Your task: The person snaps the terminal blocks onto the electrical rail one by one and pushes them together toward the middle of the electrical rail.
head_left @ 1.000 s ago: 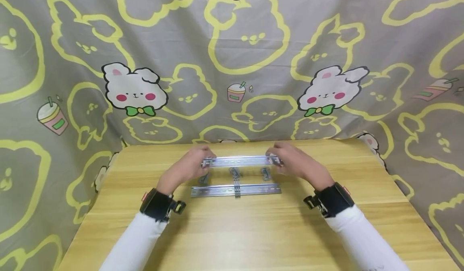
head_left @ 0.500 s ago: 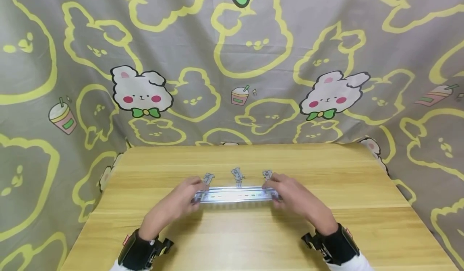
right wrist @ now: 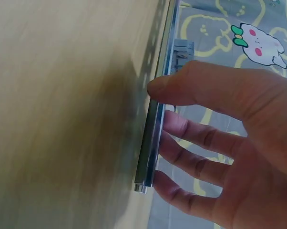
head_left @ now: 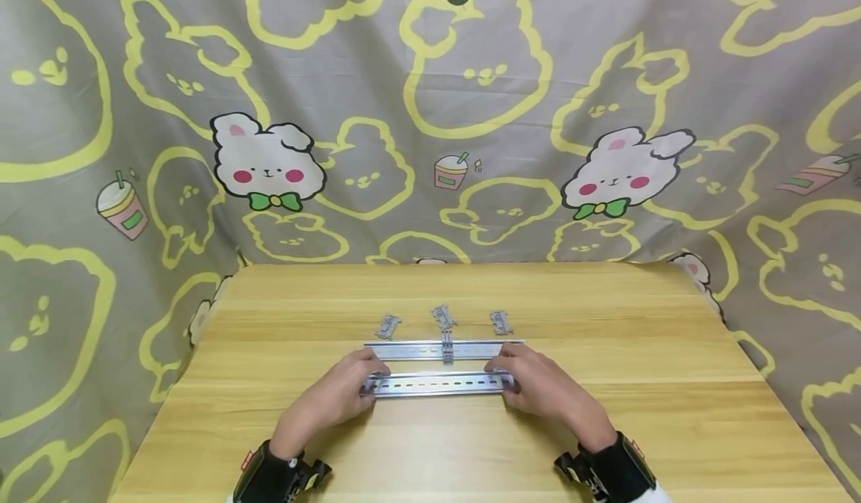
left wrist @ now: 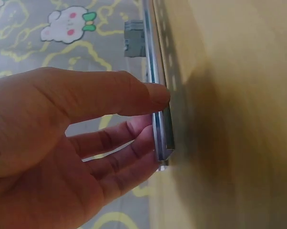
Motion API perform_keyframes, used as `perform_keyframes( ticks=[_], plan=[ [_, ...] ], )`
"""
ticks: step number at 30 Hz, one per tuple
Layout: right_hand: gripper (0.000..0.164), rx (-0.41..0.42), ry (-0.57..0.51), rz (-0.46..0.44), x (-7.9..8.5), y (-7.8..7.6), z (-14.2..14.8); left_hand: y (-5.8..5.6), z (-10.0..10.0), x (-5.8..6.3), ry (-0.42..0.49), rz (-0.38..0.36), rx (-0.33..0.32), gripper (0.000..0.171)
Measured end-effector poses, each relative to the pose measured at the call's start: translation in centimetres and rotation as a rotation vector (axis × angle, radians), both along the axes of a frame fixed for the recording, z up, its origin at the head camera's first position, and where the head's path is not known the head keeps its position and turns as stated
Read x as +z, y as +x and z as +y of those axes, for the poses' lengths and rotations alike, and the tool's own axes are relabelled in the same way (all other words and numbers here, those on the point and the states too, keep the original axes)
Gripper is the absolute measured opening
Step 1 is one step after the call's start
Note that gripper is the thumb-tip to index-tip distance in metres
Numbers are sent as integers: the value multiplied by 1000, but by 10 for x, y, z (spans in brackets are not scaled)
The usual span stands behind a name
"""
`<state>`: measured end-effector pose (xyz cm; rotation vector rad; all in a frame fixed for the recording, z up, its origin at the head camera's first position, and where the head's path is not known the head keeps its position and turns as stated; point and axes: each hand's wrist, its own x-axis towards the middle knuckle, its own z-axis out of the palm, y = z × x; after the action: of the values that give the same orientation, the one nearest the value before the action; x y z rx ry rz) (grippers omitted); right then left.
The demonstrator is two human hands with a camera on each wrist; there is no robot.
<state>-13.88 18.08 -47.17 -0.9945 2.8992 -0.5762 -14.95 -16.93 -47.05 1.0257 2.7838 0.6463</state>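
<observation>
A slotted metal DIN rail (head_left: pixel 440 386) runs left to right close over the table, held at both ends. My left hand (head_left: pixel 338 389) pinches its left end, the thumb on the near edge and the other fingers behind, as the left wrist view shows. At the right end my right hand (head_left: pixel 546 389) grips it the same way; the rail's tip (right wrist: pixel 146 176) shows past the thumb. Just behind lies a second DIN rail (head_left: pixel 410 351), with a small cluster of grey terminal blocks (head_left: pixel 447 347) mounted near its middle.
Beyond the rear rail, three loose grey terminal blocks lie in a row: one left (head_left: pixel 388 326), one mid-row block (head_left: pixel 443 316), one right block (head_left: pixel 501 322). A patterned grey curtain (head_left: pixel 377 92) borders the wooden table (head_left: pixel 437 458) at the back and sides.
Both hands have brought the held rail toward me, from behind the other rail, over it, to the near side. The other rail with its blocks is uncovered again.
</observation>
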Motion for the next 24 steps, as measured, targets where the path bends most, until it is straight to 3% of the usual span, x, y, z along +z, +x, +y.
perform_keyframes(
  ticks=[6, 17, 21, 24],
  plan=[
    [37, 3, 8, -44, -5, -1, 0, -1, -2, -6, -4, -28, 4, 36],
    [35, 0, 0, -81, -3, -3, 3, -1, -1, -5, 8, -41, 13, 37],
    [35, 19, -46, -116, 10, -16, 2, 0, 0, -6, 2, -33, 17, 36],
    [39, 22, -81, -86, 24, -39, -4, 0, 0, -6, -3, -23, 20, 35]
  ],
)
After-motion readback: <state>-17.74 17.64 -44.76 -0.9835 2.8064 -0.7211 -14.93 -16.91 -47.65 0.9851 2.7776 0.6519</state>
